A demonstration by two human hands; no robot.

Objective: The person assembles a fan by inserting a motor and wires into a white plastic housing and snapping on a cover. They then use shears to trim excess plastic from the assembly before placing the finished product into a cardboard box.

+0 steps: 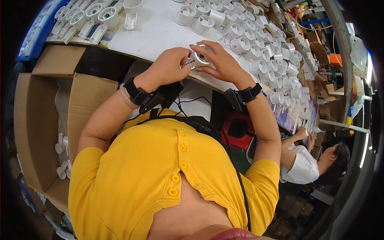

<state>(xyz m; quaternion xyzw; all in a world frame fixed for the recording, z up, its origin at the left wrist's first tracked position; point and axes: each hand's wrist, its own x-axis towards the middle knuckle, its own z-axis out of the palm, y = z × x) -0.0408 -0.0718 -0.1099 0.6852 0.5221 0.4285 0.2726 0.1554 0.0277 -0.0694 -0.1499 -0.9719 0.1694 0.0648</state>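
Note:
Over the near edge of the white worktable, both my hands meet at a white round housing (201,57) with a dark inside. My right hand (224,64) curves round its right side, thumb below and fingers above, gripping it. On its left, my left hand (170,66) has thumb and forefinger closed on a small white part (191,64) beside the housing. The fingers hide most of that part, and how it joins the housing cannot be made out. Black straps with small devices sit on both wrists.
Many white cups with wires (248,40) crowd the table (152,38) to the right. Housings with flat arms (94,20) stand at the far left. An open cardboard box (40,132) holds white cylinders. A co-worker (304,160) sits at right, near a red stool (238,130).

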